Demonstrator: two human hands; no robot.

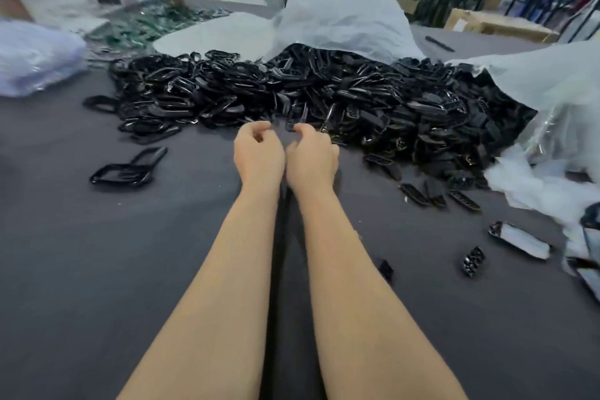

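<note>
White bag [341, 10], black pen [440, 43], green parts [152, 23]

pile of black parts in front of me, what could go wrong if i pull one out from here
The pile of black parts looks loose and interlocked, so the left hand and right hand at its near edge may drag several out together. Strays like the small black part lying apart are hard to spot on the dark table. The white bag draped over the pile might slump onto it.
</note>
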